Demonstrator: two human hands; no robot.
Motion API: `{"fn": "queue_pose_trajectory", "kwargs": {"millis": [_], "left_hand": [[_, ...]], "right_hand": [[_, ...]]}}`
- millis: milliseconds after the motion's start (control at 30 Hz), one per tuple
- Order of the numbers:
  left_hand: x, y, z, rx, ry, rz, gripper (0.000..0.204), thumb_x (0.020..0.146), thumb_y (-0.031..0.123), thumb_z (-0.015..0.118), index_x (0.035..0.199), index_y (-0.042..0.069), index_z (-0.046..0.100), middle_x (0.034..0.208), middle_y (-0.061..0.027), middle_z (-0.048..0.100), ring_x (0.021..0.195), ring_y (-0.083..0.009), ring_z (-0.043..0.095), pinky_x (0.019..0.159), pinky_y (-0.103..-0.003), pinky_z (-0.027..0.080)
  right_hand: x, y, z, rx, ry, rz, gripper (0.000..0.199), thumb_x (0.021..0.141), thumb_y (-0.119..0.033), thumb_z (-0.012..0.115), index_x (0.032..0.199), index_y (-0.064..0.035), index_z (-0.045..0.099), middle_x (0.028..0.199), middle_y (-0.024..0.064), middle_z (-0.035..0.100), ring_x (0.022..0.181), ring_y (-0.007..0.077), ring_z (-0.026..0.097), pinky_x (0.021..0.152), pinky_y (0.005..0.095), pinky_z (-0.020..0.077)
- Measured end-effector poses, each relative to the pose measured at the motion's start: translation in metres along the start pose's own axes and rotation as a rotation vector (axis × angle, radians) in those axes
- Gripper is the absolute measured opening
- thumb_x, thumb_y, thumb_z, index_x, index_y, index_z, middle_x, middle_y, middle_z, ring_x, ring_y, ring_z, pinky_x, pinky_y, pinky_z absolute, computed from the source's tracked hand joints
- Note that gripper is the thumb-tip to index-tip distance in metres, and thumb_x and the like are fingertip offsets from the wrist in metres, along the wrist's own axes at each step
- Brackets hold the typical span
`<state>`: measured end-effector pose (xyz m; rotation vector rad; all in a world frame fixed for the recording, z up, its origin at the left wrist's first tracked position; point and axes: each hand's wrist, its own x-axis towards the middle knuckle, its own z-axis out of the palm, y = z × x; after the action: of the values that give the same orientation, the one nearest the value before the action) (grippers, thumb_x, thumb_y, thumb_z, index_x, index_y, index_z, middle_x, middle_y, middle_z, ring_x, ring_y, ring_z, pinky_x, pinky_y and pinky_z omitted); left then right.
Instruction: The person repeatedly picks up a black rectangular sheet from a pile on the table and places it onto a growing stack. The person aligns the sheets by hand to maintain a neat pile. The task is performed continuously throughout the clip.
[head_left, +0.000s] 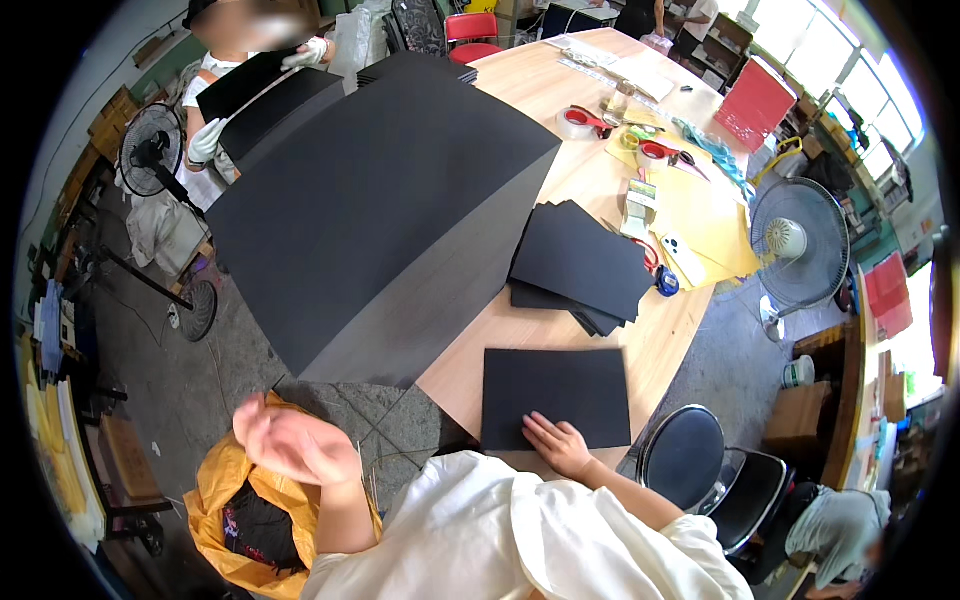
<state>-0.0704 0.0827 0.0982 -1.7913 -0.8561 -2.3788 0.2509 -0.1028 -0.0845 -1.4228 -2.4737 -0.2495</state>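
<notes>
Left hand [298, 440]: we hold it raised and empty, somewhat blurred, its fingers loosely bent, near the yellow bag [212, 515].
Right hand [560, 445]: we lay it open, fingers out flat on the black sheet [575, 385].
Black sheet: we see it lying flat at the near edge of the wooden surface [455, 378].
Nearby: we have a fanned black stack [580, 262] just beyond, large black sheets [380, 200] farther left.

From the head, 1 fisheye view looks down and forward over the table [663, 335]
</notes>
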Motion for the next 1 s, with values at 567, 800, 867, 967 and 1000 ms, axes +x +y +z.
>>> {"fn": "queue_pose_trajectory", "kwargs": {"millis": [567,800,867,967,1000], "left_hand": [[0.025,0.022,0.035,0.031,-0.100,-0.179,0.043,0.093,0.018,0.050,0.126,-0.009,0.055,0.137,-0.0215,0.048,0.129,-0.0328,0.046,0.112,-0.044,0.030],[0.029,0.031,0.037,0.072,-0.147,-0.096,0.045,0.094,0.019,0.049,0.128,-0.011,0.055,0.138,-0.0270,0.048,0.129,-0.0359,0.046,0.110,-0.046,0.034],[0.030,0.031,0.038,0.053,-0.163,-0.080,0.046,0.093,0.017,0.048,0.128,-0.011,0.055,0.138,-0.0274,0.048,0.130,-0.0355,0.046,0.111,-0.046,0.032],[0.031,0.032,0.037,0.045,-0.155,-0.083,0.046,0.092,0.017,0.048,0.128,-0.011,0.055,0.138,-0.0269,0.048,0.130,-0.0352,0.046,0.111,-0.046,0.032],[0.031,0.032,0.038,0.035,-0.141,-0.090,0.047,0.092,0.017,0.048,0.128,-0.011,0.055,0.138,-0.0268,0.048,0.129,-0.0352,0.047,0.111,-0.045,0.032]], "right_hand": [[0.342,0.035,-0.262,0.485,0.329,-0.540,0.038,0.076,-0.017,0.078,0.113,-0.0104,0.069,0.131,0.0138,0.060,0.122,0.0315,0.057,0.099,0.0450,0.0486],[0.370,0.046,-0.241,0.670,0.125,-0.565,0.027,0.079,-0.021,0.076,0.104,-0.0103,0.075,0.121,0.0152,0.067,0.115,0.0318,0.062,0.094,0.0393,0.0523],[0.371,0.048,-0.238,0.691,0.132,-0.562,0.025,0.079,-0.021,0.077,0.102,-0.0107,0.076,0.118,0.0149,0.068,0.114,0.0308,0.063,0.092,0.0381,0.0529],[0.372,0.049,-0.233,0.724,0.131,-0.552,0.024,0.080,-0.022,0.076,0.102,-0.0110,0.076,0.116,0.0147,0.069,0.115,0.0301,0.063,0.092,0.0375,0.0530],[0.372,0.049,-0.233,0.736,0.130,-0.545,0.023,0.081,-0.021,0.076,0.102,-0.0109,0.076,0.116,0.0148,0.069,0.114,0.0301,0.063,0.092,0.0375,0.0530]]}}
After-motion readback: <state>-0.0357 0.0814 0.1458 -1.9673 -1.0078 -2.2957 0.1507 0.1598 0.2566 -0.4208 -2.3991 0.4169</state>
